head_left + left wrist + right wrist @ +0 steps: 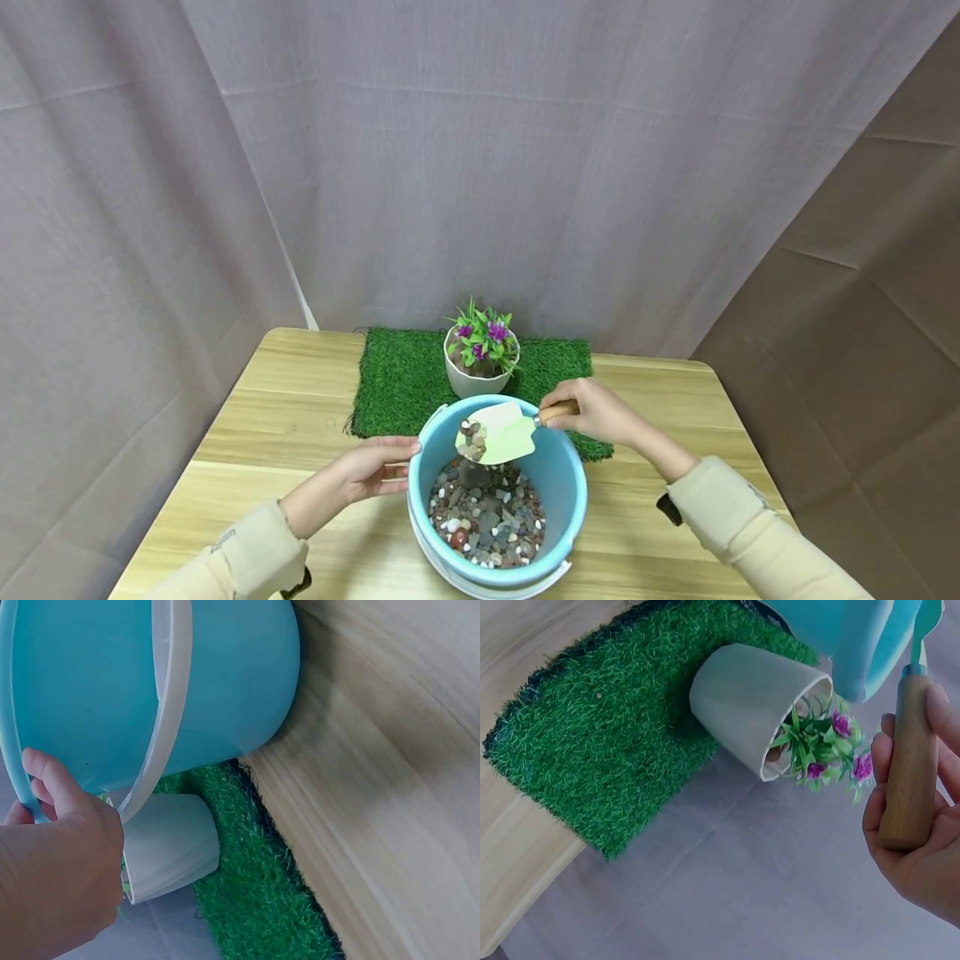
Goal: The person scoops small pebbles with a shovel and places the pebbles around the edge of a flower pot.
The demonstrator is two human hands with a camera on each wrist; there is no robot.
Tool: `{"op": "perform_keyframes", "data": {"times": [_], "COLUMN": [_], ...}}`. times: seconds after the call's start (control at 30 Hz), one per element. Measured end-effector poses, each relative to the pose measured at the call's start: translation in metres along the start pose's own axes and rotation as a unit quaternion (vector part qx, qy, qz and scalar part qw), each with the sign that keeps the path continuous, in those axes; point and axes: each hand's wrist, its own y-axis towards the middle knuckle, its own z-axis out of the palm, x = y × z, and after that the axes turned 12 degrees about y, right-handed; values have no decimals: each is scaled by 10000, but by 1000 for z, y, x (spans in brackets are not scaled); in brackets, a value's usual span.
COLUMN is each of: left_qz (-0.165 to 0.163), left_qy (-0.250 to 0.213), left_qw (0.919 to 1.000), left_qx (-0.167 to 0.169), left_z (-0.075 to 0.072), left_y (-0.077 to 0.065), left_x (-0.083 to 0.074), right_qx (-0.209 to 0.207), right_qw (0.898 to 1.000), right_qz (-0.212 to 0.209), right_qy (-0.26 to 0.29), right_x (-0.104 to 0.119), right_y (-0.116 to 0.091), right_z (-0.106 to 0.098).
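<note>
My right hand [596, 410] grips the wooden handle [909, 765] of a hand trowel with a pale green blade [510, 440]. Several small pebbles [472, 440] lie on the blade near its tip. It is held over the mouth of a light blue bucket [573, 500], whose bottom is covered with mixed pebbles [487, 525], brown, grey and white. At the bucket's left side, my left hand [371, 468] holds the rim, its fingers against the outer wall in the left wrist view.
Behind the bucket, a white pot [480, 385] with purple flowers [497, 332] stands on a green turf mat [405, 375]. The bucket has a white carrying handle [171, 697] hanging down. Beneath everything is a wooden table [300, 417], with grey curtains [450, 167] at the back.
</note>
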Motion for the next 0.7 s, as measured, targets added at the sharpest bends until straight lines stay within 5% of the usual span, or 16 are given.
{"op": "perform_keyframes", "data": {"times": [0.7], "left_qz": [77], "left_qy": [281], "left_qw": [9995], "left_qx": [-80], "left_z": [0], "left_y": [-2], "left_x": [-5], "right_qx": [-415], "right_qw": [9980], "right_qz": [332], "right_qy": [337], "right_x": [-14], "right_y": [-2], "right_z": [-36]}}
